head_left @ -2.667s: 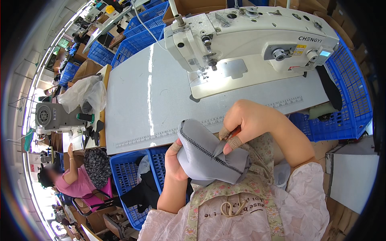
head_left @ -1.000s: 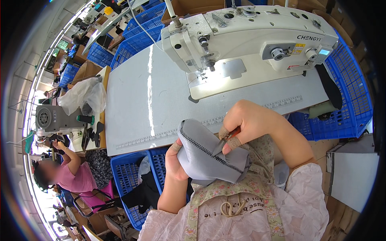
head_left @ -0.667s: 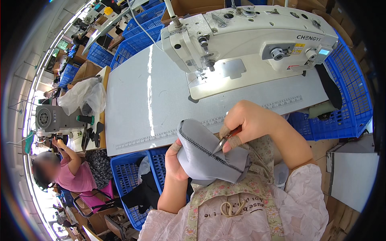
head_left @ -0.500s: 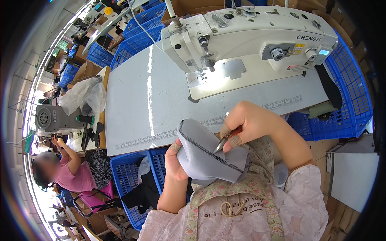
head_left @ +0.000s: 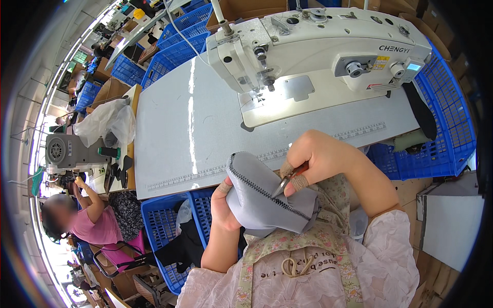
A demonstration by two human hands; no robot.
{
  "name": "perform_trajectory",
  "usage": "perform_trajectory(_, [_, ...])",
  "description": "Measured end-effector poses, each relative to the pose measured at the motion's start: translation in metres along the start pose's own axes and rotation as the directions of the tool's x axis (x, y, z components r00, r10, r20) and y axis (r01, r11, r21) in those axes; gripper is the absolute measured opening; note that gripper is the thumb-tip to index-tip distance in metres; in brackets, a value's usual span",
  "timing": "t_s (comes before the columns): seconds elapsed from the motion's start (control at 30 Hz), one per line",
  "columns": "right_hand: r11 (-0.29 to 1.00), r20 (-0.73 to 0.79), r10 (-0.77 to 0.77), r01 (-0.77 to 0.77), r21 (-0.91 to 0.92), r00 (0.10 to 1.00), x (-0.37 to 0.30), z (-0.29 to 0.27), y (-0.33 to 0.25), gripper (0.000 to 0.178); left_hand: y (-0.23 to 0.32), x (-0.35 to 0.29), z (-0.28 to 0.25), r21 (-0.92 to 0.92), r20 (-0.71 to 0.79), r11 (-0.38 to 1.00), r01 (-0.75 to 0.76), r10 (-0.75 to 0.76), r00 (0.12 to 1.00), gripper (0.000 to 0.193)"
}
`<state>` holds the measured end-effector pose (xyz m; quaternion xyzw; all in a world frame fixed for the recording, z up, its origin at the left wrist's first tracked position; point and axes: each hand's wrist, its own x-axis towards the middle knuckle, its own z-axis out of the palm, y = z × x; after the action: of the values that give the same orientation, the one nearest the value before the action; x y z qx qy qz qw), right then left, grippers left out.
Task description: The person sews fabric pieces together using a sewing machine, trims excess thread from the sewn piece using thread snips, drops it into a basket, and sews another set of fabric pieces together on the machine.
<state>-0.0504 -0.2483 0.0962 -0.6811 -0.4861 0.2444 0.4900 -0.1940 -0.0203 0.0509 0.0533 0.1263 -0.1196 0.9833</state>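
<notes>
A light grey sewn fabric piece (head_left: 246,205), curved like a pouch, sits over my lap in front of the sewing table. Black zigzag stitching (head_left: 255,186) runs along its seam. My left hand (head_left: 223,209) grips the fabric's left side, its wrapped thumb on top and the other fingers hidden beneath. In my right hand (head_left: 314,160) are thread snips (head_left: 284,185) with a reddish handle, pinched between wrapped fingers. Their pointed metal tip touches or nearly touches the fabric beside the stitching. How far the blades are apart is too small to tell.
A white industrial sewing machine (head_left: 308,56) stands on the grey table (head_left: 169,128), which has a ruler along its front edge. Blue crates (head_left: 159,218) stand below left and at the right (head_left: 447,102). A co-worker in pink (head_left: 97,226) sits at another machine on the left.
The snips' tip has shifted slightly down and left along the seam. My left hand and the fabric have barely moved. The co-worker's hands have moved a little.
</notes>
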Motion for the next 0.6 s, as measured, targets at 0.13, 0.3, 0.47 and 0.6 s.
perform_trajectory(0.13, [1.000,-0.024,-0.023,0.024,0.014,0.999,-0.0006,0.0009,0.0010,0.036,-0.0009,-0.0001,0.0011,-0.006,0.025,1.000,0.010,-0.010,1.000,0.044])
perform_trajectory(0.3, [0.999,-0.070,-0.051,0.051,0.004,0.996,-0.0026,0.0027,0.0027,0.038,-0.0003,0.0007,0.0000,-0.010,0.015,1.000,0.008,-0.008,1.000,0.044])
perform_trajectory(0.47, [0.999,-0.069,-0.047,0.046,-0.013,0.996,-0.0035,0.0016,0.0013,0.041,-0.0001,0.0011,-0.0001,0.005,-0.013,1.000,0.006,-0.006,1.000,0.041])
perform_trajectory(0.6, [0.998,-0.072,-0.064,0.062,-0.021,0.995,-0.0040,0.0024,0.0019,0.040,0.0003,0.0022,-0.0011,0.028,-0.020,1.000,0.006,-0.006,1.000,0.041])
